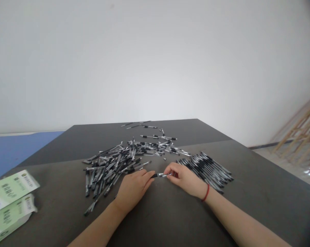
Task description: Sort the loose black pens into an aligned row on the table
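Head view: pen point(160, 175) between hands point(135, 186) point(182, 177)

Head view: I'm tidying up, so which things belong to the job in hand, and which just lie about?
Job, seemingly:
pen between left hand and right hand
loose pen pile
neat pen row

Apparently lying about:
green-and-white packets
wooden frame, blurred

Dark table point(155, 219) | jumbled pen pile point(116, 165) | neat pen row point(207, 169) | two green-white packets point(13, 187)

The pens point(206, 170) are black and silvery, the wristband point(206, 193) red.
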